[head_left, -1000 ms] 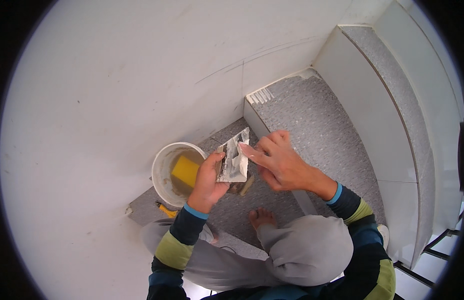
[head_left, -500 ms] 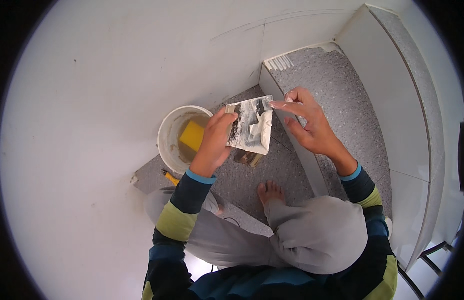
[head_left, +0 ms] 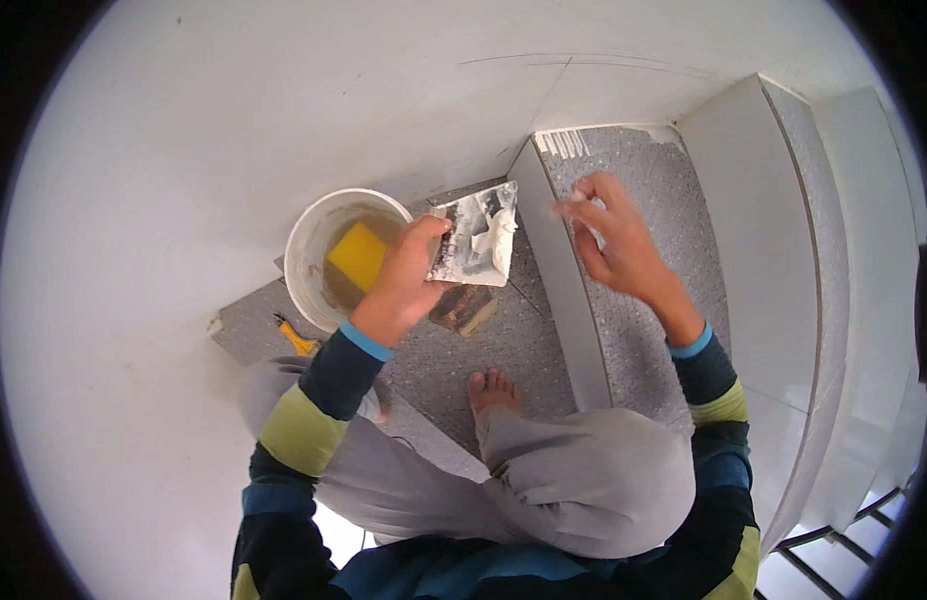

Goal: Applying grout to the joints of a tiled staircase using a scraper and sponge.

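Observation:
My left hand (head_left: 403,275) grips the near-left edge of a flat square plate (head_left: 463,265), its thumb on top. White paste (head_left: 496,240) is smeared over the plate and heaped along its right side. Off to the right, apart from the plate, my right hand (head_left: 618,240) hovers over the stair tread with fingers curled in. Its fingertips carry white paste, and whatever else lies between them is too blurred to make out.
A white bucket (head_left: 295,255) with murky water and a yellow sponge (head_left: 356,256) stands at the wall. A yellow-handled tool (head_left: 298,338) lies beside it. Below the plate is a brownish block (head_left: 465,309). Grey speckled steps (head_left: 648,190) rise at the right; white strokes of filler mark a tread corner.
My right hand has drawn away from the plate's edge, its index finger now bent in. The whole view has shifted, with the plate still in my left hand.

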{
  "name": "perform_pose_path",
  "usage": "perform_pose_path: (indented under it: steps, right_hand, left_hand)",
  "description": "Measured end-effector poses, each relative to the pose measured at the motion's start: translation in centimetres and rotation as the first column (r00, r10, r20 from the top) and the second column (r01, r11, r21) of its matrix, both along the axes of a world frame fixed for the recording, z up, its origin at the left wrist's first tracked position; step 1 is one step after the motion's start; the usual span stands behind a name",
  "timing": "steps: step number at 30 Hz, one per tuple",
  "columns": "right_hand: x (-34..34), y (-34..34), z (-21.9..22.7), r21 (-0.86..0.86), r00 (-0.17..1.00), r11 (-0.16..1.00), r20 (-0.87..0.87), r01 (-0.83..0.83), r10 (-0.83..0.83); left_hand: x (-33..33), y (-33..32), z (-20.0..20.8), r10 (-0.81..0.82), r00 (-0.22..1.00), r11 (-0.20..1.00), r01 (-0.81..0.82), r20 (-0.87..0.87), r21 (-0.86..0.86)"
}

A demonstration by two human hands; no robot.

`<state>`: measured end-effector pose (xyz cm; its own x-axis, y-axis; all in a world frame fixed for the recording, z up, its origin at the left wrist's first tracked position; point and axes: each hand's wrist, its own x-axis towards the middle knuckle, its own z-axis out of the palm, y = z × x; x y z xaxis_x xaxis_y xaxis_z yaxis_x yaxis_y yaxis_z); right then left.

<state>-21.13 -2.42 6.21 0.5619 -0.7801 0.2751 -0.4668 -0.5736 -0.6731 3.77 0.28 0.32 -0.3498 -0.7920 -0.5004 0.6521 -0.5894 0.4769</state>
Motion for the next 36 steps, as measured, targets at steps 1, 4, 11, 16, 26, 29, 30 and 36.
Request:
perform_pose_path:
  steps: [1,4,11,16,26,29,30,36]
  right_hand:
    - [-0.5,-1.6,-0.4,-0.233,0.936,0.972,-0.35,-0.041,-0.044]
    - [-2.1,-6.1,-1.9,-0.429,0.634,0.86,-0.754,-0.276,-0.173]
    - [-3.0,-11.0,-3.4,-0.445,0.379,0.736,-0.884,-0.51,-0.273]
    - [-2.2,-11.2,-3.2,-0.436,0.296,0.701,-0.9,-0.565,-0.321]
    - [-2.1,-10.5,-2.2,-0.422,0.251,0.658,-0.905,-0.624,-0.342]
    - [-1.6,-11.0,-2.5,-0.412,0.226,0.667,-0.909,-0.621,-0.351]
    - [-1.6,-11.3,-2.5,-0.407,0.203,0.679,-0.909,-0.611,-0.363]
    - [-2.7,-11.2,-0.7,-0.327,0.072,0.777,-0.936,-0.538,-0.344]
  left_hand:
    - [0.0,0.0,0.9,0.013,1.0,1.0,-0.013,-0.015,0.002]
    - [0.3,0.4,1.4,0.022,0.998,1.0,-0.022,0.06,-0.009]
    - [0.8,0.6,0.9,0.081,0.996,0.997,-0.08,0.033,-0.016]
    - [1.1,1.0,1.3,0.08,0.996,0.997,-0.079,0.046,-0.013]
    - [0.9,1.1,1.3,0.085,0.995,0.996,-0.084,0.043,-0.018]
    - [0.7,0.9,1.4,0.064,0.998,0.998,-0.064,0.029,-0.012]
    - [0.7,0.9,1.3,0.074,0.997,0.997,-0.074,0.03,-0.02]
    - [0.9,1.0,1.3,0.069,0.997,0.997,-0.069,0.02,-0.032]
